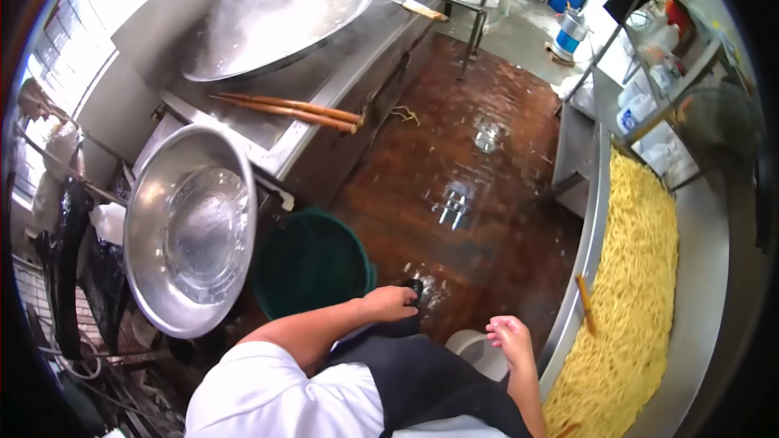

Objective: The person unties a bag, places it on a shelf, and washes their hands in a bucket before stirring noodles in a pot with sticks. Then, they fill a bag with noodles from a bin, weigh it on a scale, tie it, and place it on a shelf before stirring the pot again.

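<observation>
My left hand (389,304) is closed in front of my dark apron (442,385), just right of a green tub (310,264). A small black thing (415,290) shows at its fingertips; I cannot make out what it is. My right hand (511,337) is raised, its fingers loosely bent and apart, with nothing seen in them. Below and left of it is a pale bucket (479,354), partly hidden by the apron. To its right, yellow noodles (633,300) fill a long metal trough (706,276), with a wooden stick (585,306) lying on them near the left rim.
At the upper left, a large wok (280,57) steams on a metal stove. Long wooden sticks (288,109) lie across its ledge. A tilted steel basin (191,231) stands at left. The reddish floor (479,146) looks wet. A shelf with plastic jugs (637,118) stands at right.
</observation>
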`<state>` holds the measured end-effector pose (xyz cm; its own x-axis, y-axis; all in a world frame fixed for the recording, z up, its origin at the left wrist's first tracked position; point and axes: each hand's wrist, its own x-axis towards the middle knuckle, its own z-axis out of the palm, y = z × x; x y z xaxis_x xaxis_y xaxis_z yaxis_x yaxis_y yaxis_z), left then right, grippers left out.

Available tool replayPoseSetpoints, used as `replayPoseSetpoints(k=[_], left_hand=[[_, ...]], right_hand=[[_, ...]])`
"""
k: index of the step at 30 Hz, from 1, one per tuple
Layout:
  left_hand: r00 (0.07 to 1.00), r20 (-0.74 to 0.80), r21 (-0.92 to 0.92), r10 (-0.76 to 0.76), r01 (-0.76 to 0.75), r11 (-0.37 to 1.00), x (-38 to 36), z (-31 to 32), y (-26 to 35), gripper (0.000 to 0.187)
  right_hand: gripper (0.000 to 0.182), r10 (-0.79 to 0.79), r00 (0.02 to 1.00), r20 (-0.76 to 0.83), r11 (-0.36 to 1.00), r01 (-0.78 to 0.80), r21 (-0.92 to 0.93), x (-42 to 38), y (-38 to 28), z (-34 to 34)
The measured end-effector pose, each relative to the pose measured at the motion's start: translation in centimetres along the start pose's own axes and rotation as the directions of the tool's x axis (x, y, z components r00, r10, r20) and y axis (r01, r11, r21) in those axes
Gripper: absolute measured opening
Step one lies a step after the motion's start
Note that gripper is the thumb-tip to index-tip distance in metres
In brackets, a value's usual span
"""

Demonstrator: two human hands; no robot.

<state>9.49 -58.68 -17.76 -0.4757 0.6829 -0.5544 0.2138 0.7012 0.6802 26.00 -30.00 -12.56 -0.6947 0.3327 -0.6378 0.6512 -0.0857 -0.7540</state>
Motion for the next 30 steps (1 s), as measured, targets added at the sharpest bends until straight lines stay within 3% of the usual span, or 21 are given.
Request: replayPoseSetpoints(k=[2,7,8,11,13,17,19,23,27,29,30], left_hand=[[0.998,0.042,0.03,0.057,-0.058,0.998,4.8,-3.3,3.5,0.055],[0.977,0.08,0.193,0.195,-0.208,0.959,15.8,-13.8,11.7,0.053],[0.966,0.071,0.2,0.249,-0.259,0.945,17.5,-16.0,12.9,0.053],[0.973,-0.007,0.168,0.232,-0.228,0.959,22.5,-22.0,14.8,0.05],[0.963,-0.091,0.27,0.254,-0.221,0.937,24.7,-25.4,14.6,0.052],[0.955,-0.288,0.013,0.064,-0.063,0.998,25.7,-31.1,13.9,0.051],[0.936,-0.351,-0.107,-0.013,-0.027,0.994,25.4,-33.7,13.0,0.049],[0.872,-0.42,-0.493,-0.253,0.014,0.87,26.5,-37.4,10.1,0.045],[0.868,-0.457,-0.544,-0.195,-0.099,0.833,31.2,-42.5,7.6,0.043],[0.843,-0.497,-0.584,-0.206,-0.149,0.798,33.0,-46.8,8.8,0.044],[0.827,-0.525,-0.601,-0.201,-0.192,0.776,33.7,-48.6,9.4,0.044]], right_hand=[[0.015,0.022,0.998,-0.061,0.999,-0.019,0.049,3.4,-3.2,-1.9],[0.014,-0.101,0.984,-0.143,0.977,0.126,0.175,10.3,-12.6,-5.3],[0.014,-0.087,0.987,-0.132,0.974,0.112,0.199,12.3,-13.6,-5.9],[0.016,-0.06,0.997,-0.039,0.977,0.067,0.203,18.1,-17.9,-7.1],[0.019,-0.12,0.992,0.037,0.981,0.112,0.161,22.9,-20.7,-7.6],[0.02,-0.131,0.976,0.175,0.986,0.109,0.127,33.1,-29.9,-7.5],[0.02,-0.163,0.952,0.259,0.987,0.162,0.025,38.4,-35.3,-6.7],[0.018,-0.292,0.879,0.376,0.941,0.334,-0.051,47.5,-47.0,-4.2],[0.016,-0.43,0.856,0.288,0.897,0.441,0.029,53.9,-58.3,-1.2],[0.014,-0.53,0.797,0.29,0.845,0.522,0.112,55.9,-65.2,0.3],[0.013,-0.642,0.713,0.281,0.757,0.648,0.085,57.2,-69.1,0.7]])
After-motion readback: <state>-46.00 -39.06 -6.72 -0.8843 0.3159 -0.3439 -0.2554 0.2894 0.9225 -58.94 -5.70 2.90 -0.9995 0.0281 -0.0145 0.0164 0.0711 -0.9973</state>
